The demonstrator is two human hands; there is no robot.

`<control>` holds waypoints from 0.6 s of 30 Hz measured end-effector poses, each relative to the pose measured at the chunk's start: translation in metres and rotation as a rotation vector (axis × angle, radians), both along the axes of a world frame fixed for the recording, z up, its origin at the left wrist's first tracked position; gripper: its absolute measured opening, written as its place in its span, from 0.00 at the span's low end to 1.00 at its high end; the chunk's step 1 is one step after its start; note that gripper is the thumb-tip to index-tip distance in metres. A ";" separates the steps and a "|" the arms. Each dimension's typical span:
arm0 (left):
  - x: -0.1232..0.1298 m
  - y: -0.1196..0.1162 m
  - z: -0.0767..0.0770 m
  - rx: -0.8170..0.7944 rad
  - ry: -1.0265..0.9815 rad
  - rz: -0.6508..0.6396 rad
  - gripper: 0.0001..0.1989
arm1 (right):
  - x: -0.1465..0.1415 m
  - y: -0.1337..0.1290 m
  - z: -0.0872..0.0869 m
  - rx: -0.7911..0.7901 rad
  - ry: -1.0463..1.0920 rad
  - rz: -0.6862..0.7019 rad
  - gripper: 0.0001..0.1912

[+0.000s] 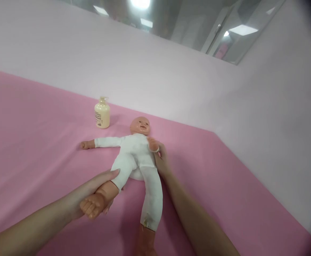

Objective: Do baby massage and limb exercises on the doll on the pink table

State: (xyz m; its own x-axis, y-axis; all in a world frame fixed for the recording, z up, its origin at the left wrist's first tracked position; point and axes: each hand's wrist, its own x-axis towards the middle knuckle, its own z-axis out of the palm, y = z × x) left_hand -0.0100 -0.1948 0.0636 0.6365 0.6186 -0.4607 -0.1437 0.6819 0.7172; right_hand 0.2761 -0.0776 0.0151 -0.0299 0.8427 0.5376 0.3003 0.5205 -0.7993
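A baby doll with a white cloth body lies face up, its head toward the wall. My left hand is wrapped round the doll's lower leg on the left, which is lifted toward me; the thumb lies on the white cloth and some fingertips show beneath. On the other side, my right hand holds the doll's arm by its side, close to the doll's small hand. Part of my right hand is hidden behind that arm. The doll's other arm stretches out to the left.
A pale yellow pump bottle stands on the pink surface, left of the doll's head. Behind is a white wall with a window or mirror above; the wall turns along the right side.
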 end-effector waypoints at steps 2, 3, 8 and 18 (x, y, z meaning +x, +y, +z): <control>0.007 -0.003 -0.007 -0.008 0.032 0.038 0.22 | 0.002 -0.003 0.000 0.087 -0.175 0.056 0.17; 0.012 -0.006 -0.010 -0.012 0.054 0.067 0.22 | 0.002 -0.005 0.001 0.117 -0.234 0.070 0.18; 0.034 -0.016 -0.022 -0.019 0.112 0.149 0.27 | 0.002 -0.012 0.003 0.115 -0.313 0.081 0.20; 0.033 -0.030 -0.020 -0.049 -0.005 0.174 0.30 | -0.005 -0.007 0.010 -0.138 0.439 -0.153 0.24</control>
State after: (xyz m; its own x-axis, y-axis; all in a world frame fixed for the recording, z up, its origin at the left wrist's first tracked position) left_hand 0.0226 -0.2249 0.0432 0.5240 0.6965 -0.4902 -0.2657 0.6805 0.6829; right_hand 0.2706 -0.0843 0.0247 0.3050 0.8841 0.3542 -0.0159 0.3766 -0.9263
